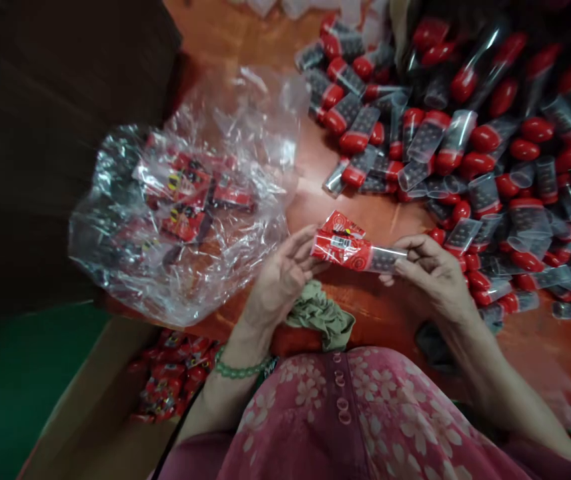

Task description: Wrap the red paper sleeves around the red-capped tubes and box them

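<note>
In front of my body, a clear tube with dark dots is partly inside a red printed sleeve with a barcode. My right hand pinches the tube's bare right end between thumb and fingers. At the sleeve's left end, my left hand has its fingers curled against it, some of them hidden behind. Further left, a crinkled clear plastic bag lies with several flat red printed sleeves in it.
A large heap of clear tubes with red rounded ends covers the right side of the orange table. A bunched green cloth lies by the front edge. Below left, red packed pieces sit in a box.
</note>
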A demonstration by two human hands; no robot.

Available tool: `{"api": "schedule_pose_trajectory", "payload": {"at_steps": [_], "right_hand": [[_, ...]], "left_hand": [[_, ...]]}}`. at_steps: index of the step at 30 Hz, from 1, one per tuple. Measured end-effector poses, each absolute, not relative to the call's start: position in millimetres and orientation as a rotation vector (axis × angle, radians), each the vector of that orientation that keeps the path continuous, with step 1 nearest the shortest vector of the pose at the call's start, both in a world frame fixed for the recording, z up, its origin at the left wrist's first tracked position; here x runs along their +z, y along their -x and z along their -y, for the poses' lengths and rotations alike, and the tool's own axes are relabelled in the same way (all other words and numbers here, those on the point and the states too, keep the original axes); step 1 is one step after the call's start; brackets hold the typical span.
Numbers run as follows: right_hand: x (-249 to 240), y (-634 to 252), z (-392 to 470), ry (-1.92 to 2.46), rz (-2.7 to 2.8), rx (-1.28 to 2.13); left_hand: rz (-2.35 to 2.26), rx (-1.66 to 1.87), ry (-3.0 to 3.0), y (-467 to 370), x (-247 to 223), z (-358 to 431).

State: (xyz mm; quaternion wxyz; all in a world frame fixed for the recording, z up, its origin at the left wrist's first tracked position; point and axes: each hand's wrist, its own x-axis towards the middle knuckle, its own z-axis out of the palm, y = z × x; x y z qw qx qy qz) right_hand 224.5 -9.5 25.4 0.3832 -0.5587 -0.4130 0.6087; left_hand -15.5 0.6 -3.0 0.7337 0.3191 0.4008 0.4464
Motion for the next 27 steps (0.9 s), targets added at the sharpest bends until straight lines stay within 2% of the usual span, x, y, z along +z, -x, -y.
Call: {"api": "schedule_pose_trajectory", "payload": {"at_steps": [3, 9, 13, 27], "right_hand": [[16, -208, 12, 1.37, 0.888, 1.55], [8, -176, 17, 1.315, 0.91, 1.572], [2, -163, 20, 1.293, 0.846, 1.583], [-6, -155, 18, 1.078, 0.34, 1.994]], "left_hand": [[-0.804, 1.067, -0.552, 5, -8, 5], [-1.029, 1.137, -0.455, -21, -2, 7], [-1.008, 1.147, -0.399, -22, -1, 4], [-0.92, 1.023, -0.664, -13, -7, 9]]}}
